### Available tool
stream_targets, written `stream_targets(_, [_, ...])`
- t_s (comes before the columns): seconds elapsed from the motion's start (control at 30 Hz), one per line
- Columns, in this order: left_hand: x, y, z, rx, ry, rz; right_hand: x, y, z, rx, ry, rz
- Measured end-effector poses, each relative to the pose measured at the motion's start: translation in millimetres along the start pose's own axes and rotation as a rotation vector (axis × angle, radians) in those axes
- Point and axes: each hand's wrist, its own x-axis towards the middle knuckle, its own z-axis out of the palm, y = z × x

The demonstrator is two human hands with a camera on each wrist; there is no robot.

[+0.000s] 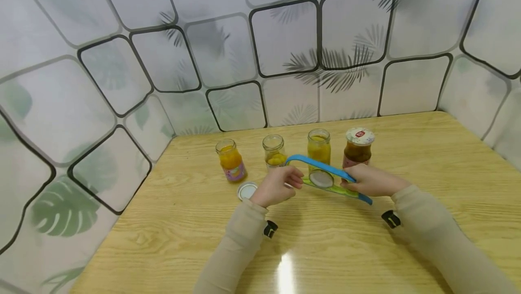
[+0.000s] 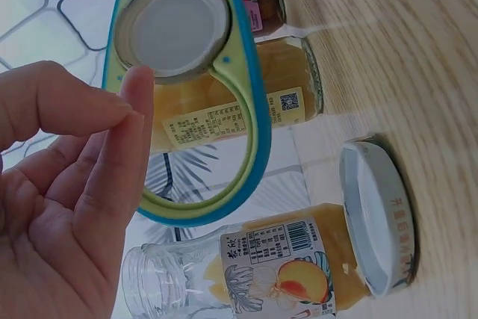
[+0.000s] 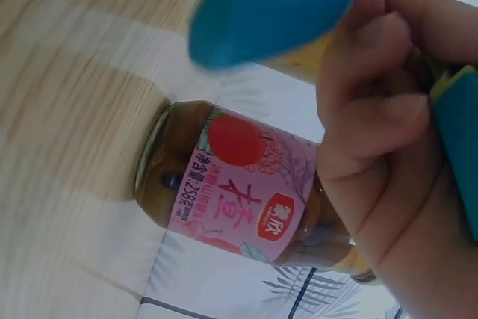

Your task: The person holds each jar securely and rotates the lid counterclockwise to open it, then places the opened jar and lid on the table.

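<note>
My right hand (image 1: pixel 368 180) grips the handles of a blue and green jar opener (image 1: pixel 321 164), held above the table in front of the jars. A round metal lid (image 2: pixel 173 28) sits inside the opener's loop. Beside the loop is my left hand (image 1: pixel 278 186), its fingers loosely bent and holding nothing; its thumb and forefinger tips come close together in the left wrist view. Whether a fingertip touches the lid, I cannot tell. Behind the opener stands an uncapped jar of yellow fruit (image 1: pixel 319 147). A capped brown jar (image 3: pixel 243 184) with a pink label stands near my right hand.
Two more uncapped glass jars stand to the left: a part-filled peach jar (image 1: pixel 274 149) and an orange-filled jar (image 1: pixel 232 163). A loose lid (image 1: pixel 247 191) lies on the wooden table (image 1: pixel 175 221) before them. A patterned wall (image 1: pixel 289 99) rises behind.
</note>
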Motion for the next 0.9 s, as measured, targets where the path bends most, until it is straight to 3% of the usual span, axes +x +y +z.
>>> stream_targets(0.4, [-0.1,-0.1,-0.4,0.015,-0.001,0.035,1.9,7.2,3.3,0.253,-0.212,0.077])
stream_targets(0.9, [-1.3,1.0,-1.7,0.056,-0.006,0.046,6.4,6.1,3.1,0.301,-0.273,0.121])
